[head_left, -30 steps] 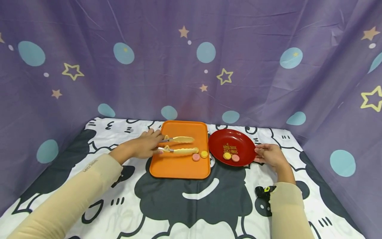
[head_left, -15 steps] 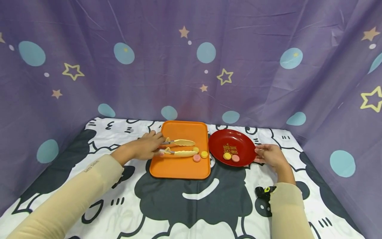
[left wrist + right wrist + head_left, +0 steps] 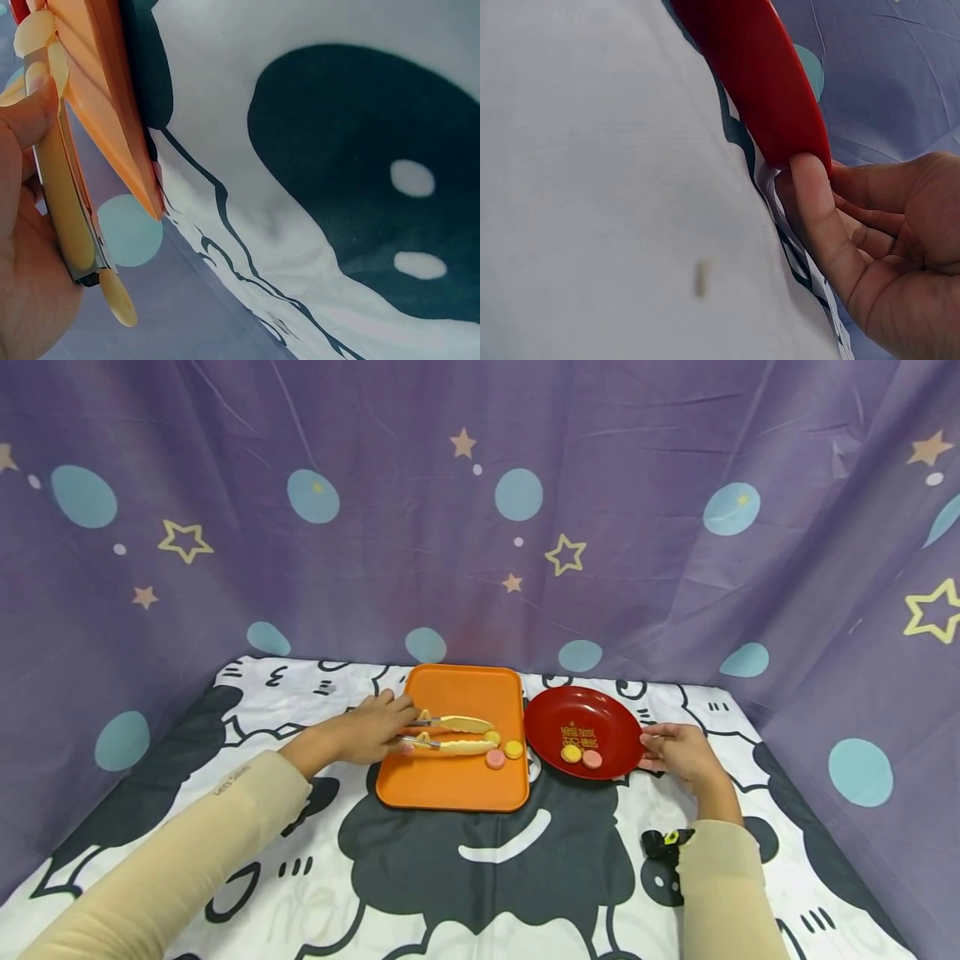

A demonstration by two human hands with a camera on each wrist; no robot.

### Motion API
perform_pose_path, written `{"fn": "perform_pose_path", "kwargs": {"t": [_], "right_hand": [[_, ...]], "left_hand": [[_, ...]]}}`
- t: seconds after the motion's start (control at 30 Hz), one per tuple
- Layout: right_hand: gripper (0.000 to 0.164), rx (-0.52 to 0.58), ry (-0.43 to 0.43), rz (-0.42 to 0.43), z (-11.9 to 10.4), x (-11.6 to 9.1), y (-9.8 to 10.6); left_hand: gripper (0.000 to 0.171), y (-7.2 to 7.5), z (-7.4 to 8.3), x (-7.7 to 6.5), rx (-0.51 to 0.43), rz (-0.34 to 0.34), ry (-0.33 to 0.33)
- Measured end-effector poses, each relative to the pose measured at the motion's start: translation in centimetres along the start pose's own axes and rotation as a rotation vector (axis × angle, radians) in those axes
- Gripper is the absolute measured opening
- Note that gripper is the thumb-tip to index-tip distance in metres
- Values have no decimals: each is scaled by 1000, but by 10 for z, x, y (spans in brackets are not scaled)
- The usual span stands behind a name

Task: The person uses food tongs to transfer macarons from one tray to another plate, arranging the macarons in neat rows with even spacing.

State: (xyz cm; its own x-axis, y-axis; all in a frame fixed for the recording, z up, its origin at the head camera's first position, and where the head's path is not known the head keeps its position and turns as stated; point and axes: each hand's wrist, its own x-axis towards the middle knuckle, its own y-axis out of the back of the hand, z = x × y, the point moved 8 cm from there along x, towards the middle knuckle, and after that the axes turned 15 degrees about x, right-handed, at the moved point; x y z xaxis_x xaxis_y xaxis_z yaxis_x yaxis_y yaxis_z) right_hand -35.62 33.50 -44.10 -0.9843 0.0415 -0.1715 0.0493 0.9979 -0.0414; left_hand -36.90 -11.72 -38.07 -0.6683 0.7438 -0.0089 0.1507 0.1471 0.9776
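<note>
My left hand (image 3: 373,727) grips a pair of tongs (image 3: 461,747) with cream tips and metal arms; the handle shows in the left wrist view, under my thumb. The tongs' tips reach over the orange tray (image 3: 450,789), one on each side of a yellow macaron (image 3: 492,737). Whether they touch it I cannot tell. A second yellow macaron (image 3: 513,749) and a pink macaron (image 3: 495,759) lie close by on the tray. With my right hand (image 3: 678,750) I pinch the rim of the red plate (image 3: 547,710), which carries one yellow macaron (image 3: 572,753) and one pink macaron (image 3: 592,760).
A white cloth (image 3: 322,893) with dark cartoon prints covers the table. Behind it hangs a purple curtain (image 3: 420,552) with stars and blue ovals. Near my right sleeve sits a small black object (image 3: 660,843). Tray and plate stand side by side.
The tongs have shifted slightly right and their tips have come closer together. A yellow macaron now shows between them. The pink macaron on the tray has slid slightly. My right hand stays on the plate.
</note>
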Motion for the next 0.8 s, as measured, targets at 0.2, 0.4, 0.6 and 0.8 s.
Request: {"fn": "perform_pose_path", "kwargs": {"t": [0.2, 0.4, 0.6, 0.8], "right_hand": [[37, -7, -7, 6, 2, 0, 0], [37, -20, -16, 10, 2, 0, 1], [37, -28, -24, 18, 3, 1, 1], [37, -27, -35, 21, 1, 1, 1]], "left_hand": [[49, 1, 2, 0, -16, 6, -5], [49, 0, 1, -2, -17, 4, -4], [47, 3, -4, -5, -23, 11, 22], [45, 9, -9, -5, -25, 66, 34]]}}
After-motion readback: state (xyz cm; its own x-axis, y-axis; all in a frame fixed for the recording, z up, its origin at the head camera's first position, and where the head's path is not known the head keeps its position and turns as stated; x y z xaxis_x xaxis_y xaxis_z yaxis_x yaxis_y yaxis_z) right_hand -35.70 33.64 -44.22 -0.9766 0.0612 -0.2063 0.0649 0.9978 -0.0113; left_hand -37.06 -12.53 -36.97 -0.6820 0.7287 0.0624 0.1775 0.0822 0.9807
